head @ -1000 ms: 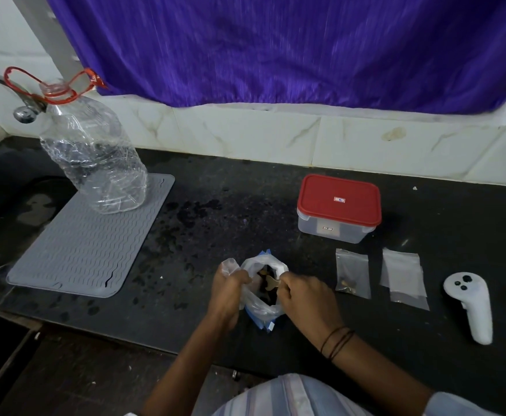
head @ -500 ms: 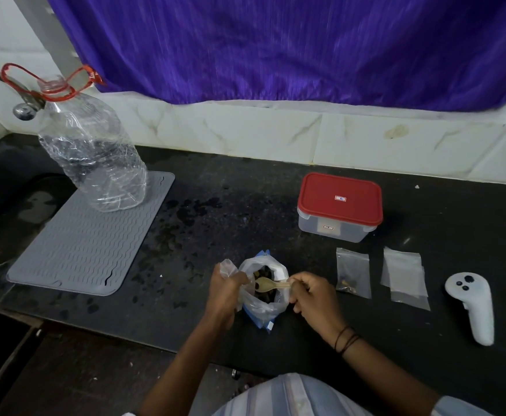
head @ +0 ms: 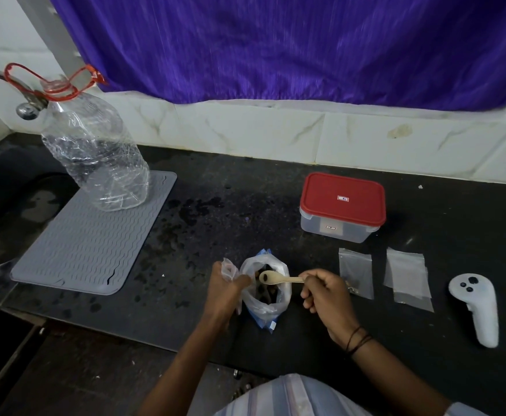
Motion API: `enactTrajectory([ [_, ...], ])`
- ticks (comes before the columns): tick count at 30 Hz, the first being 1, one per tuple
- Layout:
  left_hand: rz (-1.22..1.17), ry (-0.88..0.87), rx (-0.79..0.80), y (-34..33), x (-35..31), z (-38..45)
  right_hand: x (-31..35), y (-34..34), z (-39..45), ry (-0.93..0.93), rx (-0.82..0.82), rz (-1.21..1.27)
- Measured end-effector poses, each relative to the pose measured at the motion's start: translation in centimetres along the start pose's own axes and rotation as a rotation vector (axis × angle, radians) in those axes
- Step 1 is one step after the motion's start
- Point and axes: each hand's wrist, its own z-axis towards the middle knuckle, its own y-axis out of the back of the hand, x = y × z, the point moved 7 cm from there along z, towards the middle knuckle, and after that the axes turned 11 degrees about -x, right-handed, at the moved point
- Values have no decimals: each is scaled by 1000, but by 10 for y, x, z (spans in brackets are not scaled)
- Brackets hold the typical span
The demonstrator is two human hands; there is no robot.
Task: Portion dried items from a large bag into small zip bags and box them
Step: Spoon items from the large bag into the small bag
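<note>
Left grip: my left hand pinches the rim of the large bag and a small zip bag together, so the mouth stays open and upright on the worktop.
Right grip: my right hand pinches the handle of the wooden spoon.
Spoon: its bowl hovers over the bag's mouth with one dark piece in it.
Filled bag: a zip bag with some pieces lies just beside my right hand.
Spare bags: the empty ones lie further right.
Box: the red-lidded box sits closed behind them, well apart.
</note>
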Motion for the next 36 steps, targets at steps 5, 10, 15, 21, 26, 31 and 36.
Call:
enactTrajectory([
  [5,117,-311,-162,16,-26,-10,33,15,-10,57,-43,95],
  [10,269,-654,-232,18,-52,-23,80,10,-27,174,12,133],
  [15,362,-821,-268,10,-68,-36,99,1,-38,385,1,-35],
  [21,418,-876,-233,0,-68,-42,116,-23,-72,1051,70,-600],
  [26,344,-820,-165,1,-66,-40,120,-32,-97,1482,10,-768],
  [31,169,-585,-171,14,-65,-35,125,1,-90,1351,-205,-514],
  [36,-207,-256,-117,24,-53,-25,86,-5,-45,1017,-99,-674],
])
